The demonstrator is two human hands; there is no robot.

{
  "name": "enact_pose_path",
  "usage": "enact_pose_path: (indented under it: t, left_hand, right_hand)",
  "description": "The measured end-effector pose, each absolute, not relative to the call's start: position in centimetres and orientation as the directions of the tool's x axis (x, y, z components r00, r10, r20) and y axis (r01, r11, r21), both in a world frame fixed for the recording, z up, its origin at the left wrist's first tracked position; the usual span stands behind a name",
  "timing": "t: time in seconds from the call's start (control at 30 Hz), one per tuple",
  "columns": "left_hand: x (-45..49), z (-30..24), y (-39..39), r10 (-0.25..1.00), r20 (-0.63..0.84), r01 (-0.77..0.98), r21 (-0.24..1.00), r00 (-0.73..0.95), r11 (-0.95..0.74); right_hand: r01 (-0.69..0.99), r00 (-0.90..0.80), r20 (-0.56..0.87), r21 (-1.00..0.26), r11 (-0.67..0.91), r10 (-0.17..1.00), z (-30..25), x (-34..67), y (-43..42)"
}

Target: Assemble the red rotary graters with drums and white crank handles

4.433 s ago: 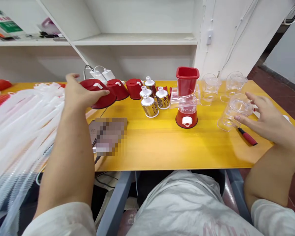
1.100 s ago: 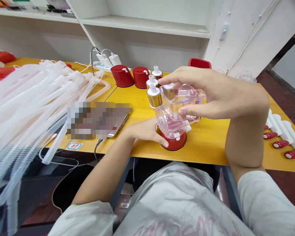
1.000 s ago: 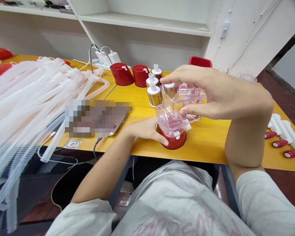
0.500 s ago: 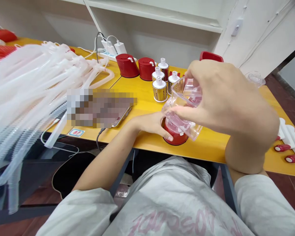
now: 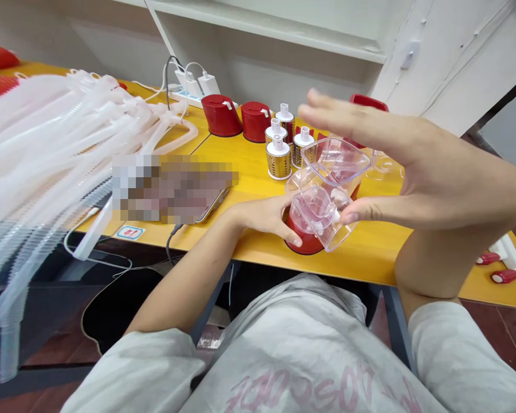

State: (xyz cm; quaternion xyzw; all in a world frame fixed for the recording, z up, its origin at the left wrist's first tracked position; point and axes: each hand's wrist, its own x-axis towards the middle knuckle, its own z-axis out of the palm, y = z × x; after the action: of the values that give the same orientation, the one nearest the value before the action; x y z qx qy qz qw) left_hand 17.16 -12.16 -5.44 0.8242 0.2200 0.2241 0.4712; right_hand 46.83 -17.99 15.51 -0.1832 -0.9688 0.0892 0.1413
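Clear plastic housing (image 5: 327, 195) tilted atop round red base (image 5: 301, 240), near table edge

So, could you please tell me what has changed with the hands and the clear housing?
The right hand brought the clear housing onto the red base near the table edge, tilted it, and has now spread its fingers, only the thumb touching. The left hand carried that base over and still grips it. Grater drums stay put.

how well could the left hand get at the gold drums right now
Probably yes: the gold drums stand just beyond the left hand, bare tabletop between, though it holds the red base.
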Motion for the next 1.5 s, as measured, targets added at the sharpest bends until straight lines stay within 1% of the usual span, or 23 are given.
enact_pose_path:
  t: [0.07, 0.13, 0.27, 0.33, 0.57, 0.67, 0.8, 0.87, 0.93, 1.1, 1.2, 1.3, 1.4, 1.5]
  left_hand:
    - [17.1, -5.6, -12.1, 0.556, 0.137, 0.128, 0.902, 0.82, -0.411]
    - [17.0, -5.8, -12.1, 0.547, 0.133, 0.111, 0.914, 0.826, -0.39]
    - [17.0, -6.2, -11.9, 0.578, 0.153, 0.129, 0.9, 0.802, -0.417]
    - [17.0, -6.3, -11.7, 0.566, 0.166, 0.11, 0.901, 0.807, -0.42]
    - [17.5, -5.9, -11.7, 0.539, 0.211, 0.05, 0.902, 0.815, -0.43]
    - [17.6, -5.4, -12.0, 0.538, 0.199, 0.06, 0.903, 0.819, -0.425]
    - [17.5, -5.2, -12.4, 0.551, 0.165, 0.1, 0.902, 0.818, -0.419]
    - [17.4, -5.2, -12.6, 0.568, 0.169, 0.116, 0.895, 0.806, -0.43]
    - [17.4, -5.0, -12.7, 0.572, 0.182, 0.115, 0.889, 0.8, -0.444]
    - [17.5, -4.5, -13.1, 0.563, 0.159, 0.125, 0.893, 0.811, -0.433]
    - [17.6, -4.4, -13.1, 0.566, 0.142, 0.127, 0.904, 0.812, -0.409]
    - [17.5, -4.4, -13.0, 0.565, 0.12, 0.135, 0.911, 0.816, -0.389]
    - [16.9, -4.2, -12.9, 0.547, 0.098, 0.146, 0.911, 0.832, -0.386]
    - [16.1, -4.0, -12.6, 0.583, 0.15, 0.137, 0.898, 0.798, -0.419]
  right_hand:
    - [0.297, -0.908, 0.22, -0.261, 0.919, 0.356, 15.5, 46.6, -17.4]
    - [0.324, -0.898, 0.212, -0.273, 0.906, 0.385, 15.4, 46.3, -17.0]
    - [0.368, -0.883, 0.225, -0.211, 0.906, 0.411, 15.0, 46.1, -17.1]
    - [0.388, -0.874, 0.239, -0.181, 0.904, 0.423, 15.0, 45.9, -17.5]
    - [0.539, -0.791, 0.276, -0.112, 0.835, 0.547, 15.1, 44.2, -19.1]
    - [0.563, -0.776, 0.284, -0.092, 0.821, 0.564, 14.9, 43.8, -19.4]
    - [0.558, -0.781, 0.287, -0.082, 0.826, 0.555, 14.5, 43.6, -19.3]
    - [0.554, -0.786, 0.286, -0.069, 0.83, 0.548, 14.4, 43.4, -19.5]
    - [0.579, -0.774, 0.279, -0.053, 0.814, 0.569, 14.3, 43.2, -19.8]
    - [0.637, -0.729, 0.245, -0.1, 0.764, 0.64, 14.0, 42.7, -20.5]
    - [0.62, -0.742, 0.246, -0.101, 0.778, 0.623, 13.9, 42.7, -20.2]
    - [0.569, -0.781, 0.245, -0.099, 0.816, 0.575, 13.8, 43.1, -19.7]
    - [0.471, -0.829, 0.254, -0.16, 0.867, 0.497, 13.7, 43.5, -19.0]
    - [0.393, -0.859, 0.259, -0.221, 0.893, 0.442, 13.5, 43.8, -18.0]
